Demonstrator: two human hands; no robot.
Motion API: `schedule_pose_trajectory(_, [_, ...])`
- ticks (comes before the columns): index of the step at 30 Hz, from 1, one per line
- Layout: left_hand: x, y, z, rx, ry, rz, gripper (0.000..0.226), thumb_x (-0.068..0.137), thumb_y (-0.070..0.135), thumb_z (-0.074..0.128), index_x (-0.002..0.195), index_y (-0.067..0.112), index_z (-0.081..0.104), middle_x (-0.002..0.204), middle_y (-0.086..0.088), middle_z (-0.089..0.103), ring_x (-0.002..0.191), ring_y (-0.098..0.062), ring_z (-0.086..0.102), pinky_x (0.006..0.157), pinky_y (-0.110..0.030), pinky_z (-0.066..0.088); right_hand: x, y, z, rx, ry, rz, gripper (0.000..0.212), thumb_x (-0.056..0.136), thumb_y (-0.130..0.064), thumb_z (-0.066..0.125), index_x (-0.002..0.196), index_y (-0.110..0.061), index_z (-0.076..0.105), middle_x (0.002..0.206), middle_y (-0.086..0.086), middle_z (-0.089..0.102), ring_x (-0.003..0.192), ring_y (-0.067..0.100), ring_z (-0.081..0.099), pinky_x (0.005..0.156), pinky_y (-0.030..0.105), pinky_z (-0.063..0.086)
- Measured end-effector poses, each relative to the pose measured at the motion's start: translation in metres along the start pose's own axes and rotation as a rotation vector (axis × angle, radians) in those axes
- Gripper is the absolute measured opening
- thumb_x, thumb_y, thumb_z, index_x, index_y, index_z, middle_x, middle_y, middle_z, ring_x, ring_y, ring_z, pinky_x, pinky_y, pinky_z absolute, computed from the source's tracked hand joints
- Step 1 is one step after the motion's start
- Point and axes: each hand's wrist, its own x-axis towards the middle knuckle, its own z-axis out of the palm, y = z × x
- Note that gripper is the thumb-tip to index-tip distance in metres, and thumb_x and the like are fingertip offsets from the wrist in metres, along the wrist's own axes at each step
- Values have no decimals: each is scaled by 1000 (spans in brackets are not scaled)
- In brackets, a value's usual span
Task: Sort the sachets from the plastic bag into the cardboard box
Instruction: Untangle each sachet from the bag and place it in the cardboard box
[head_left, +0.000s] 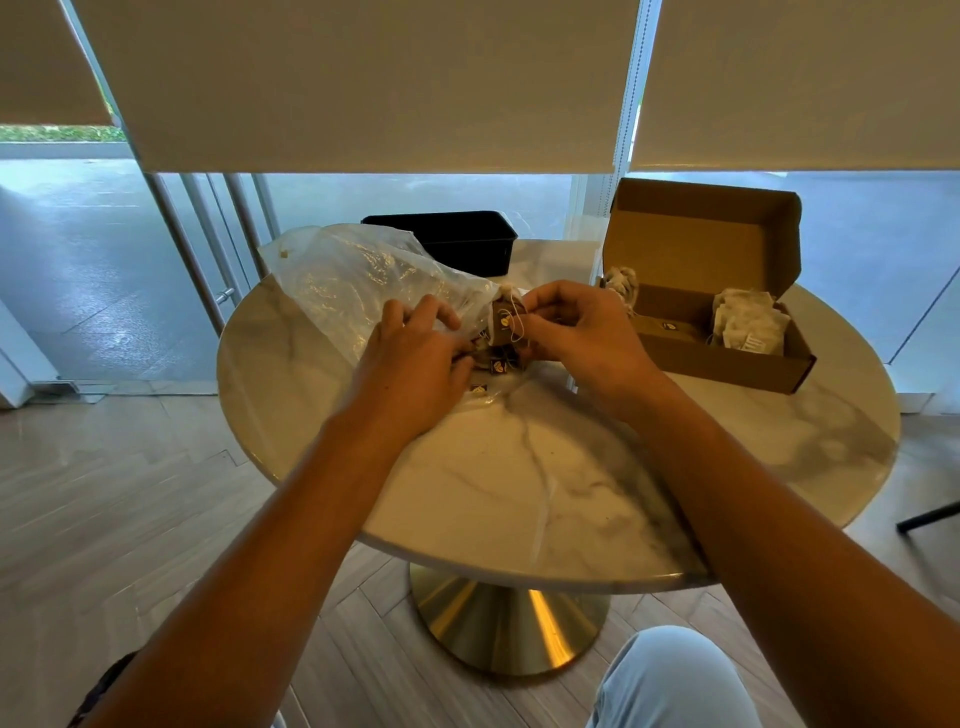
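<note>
A clear plastic bag (353, 280) lies on the round marble table (545, 483), its mouth facing right. My left hand (415, 358) grips the bag at its mouth. My right hand (576, 332) pinches a brown sachet (503, 325) with a white string, just outside the mouth. Several small dark tags (498, 364) lie under my hands. The open cardboard box (717, 332) stands at the right. It holds a stack of white sachets (748, 327) at its right end. One pale sachet (623, 283) hangs over its left end.
A black rectangular container (452, 239) stands at the table's far edge, behind the bag. The table has a gold pedestal base (504, 623). Glass walls with lowered blinds lie beyond the table. My knee in light jeans (670, 680) shows at the bottom right.
</note>
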Motion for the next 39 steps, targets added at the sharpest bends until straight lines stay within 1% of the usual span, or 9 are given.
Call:
schedule_pose_trajectory(4, [-2,-3,1,-78,60,35,22,95,38,63,112,29,73,126,9,51,116,-21,38,93,-30,41,0,1,0,36,24,16,9,91,-6,75,95,-14,71,95,18,74,89,32,76,81,46,64])
schedule_pose_trajectory(10, [0,-4,-4,-343,228,83,20,98,30,61,112,20,71,119,2,58,116,-19,43,93,-8,26,1,-3,-1,69,97,11,8,93,-8,73,97,-14,70,93,10,72,82,21,76,79,42,65])
schedule_pose_trajectory(14, [-1,1,-16,-528,306,49,14,100,22,61,110,16,68,108,3,65,102,-11,54,85,-17,43,1,-5,-2,95,136,16,9,94,-7,72,97,-14,69,100,13,73,88,24,76,78,39,65])
schedule_pose_trajectory(16, [-2,3,-20,-610,355,44,13,100,20,60,111,17,68,107,4,67,98,-5,58,82,-14,46,0,-6,-1,73,126,14,10,94,-7,72,97,-15,69,96,8,72,87,23,76,78,39,65])
schedule_pose_trajectory(18, [-3,4,-22,-674,387,45,16,101,19,59,113,15,68,108,4,70,100,-8,63,84,-23,53,-1,-7,0,67,112,6,11,93,-6,72,95,-16,69,89,2,71,83,23,76,77,39,65])
schedule_pose_trajectory(23, [-2,1,-18,-827,391,-61,20,101,29,59,116,17,64,105,4,73,99,-14,71,83,-42,61,-4,-10,1,88,65,-45,13,94,-3,71,94,-16,69,86,0,71,82,21,75,74,34,65])
schedule_pose_trajectory(28, [-2,9,-20,-914,316,-58,14,97,15,65,109,21,60,101,11,70,93,-9,73,75,-29,62,-7,-13,5,83,16,-90,12,94,-3,70,99,-14,69,91,3,71,81,19,76,71,27,62])
schedule_pose_trajectory(31, [-2,9,-18,-873,280,-31,10,97,11,64,106,15,66,105,2,71,91,-11,73,78,-31,62,-8,-13,6,78,-1,-107,12,94,-3,70,100,-13,69,93,6,71,82,22,76,72,30,63])
schedule_pose_trajectory(39, [-6,11,-19,-804,276,-44,23,83,20,82,102,12,72,94,7,74,85,-7,72,80,-21,58,-7,-12,4,71,2,-127,17,94,-3,70,98,-19,70,91,-1,73,82,21,76,74,35,64])
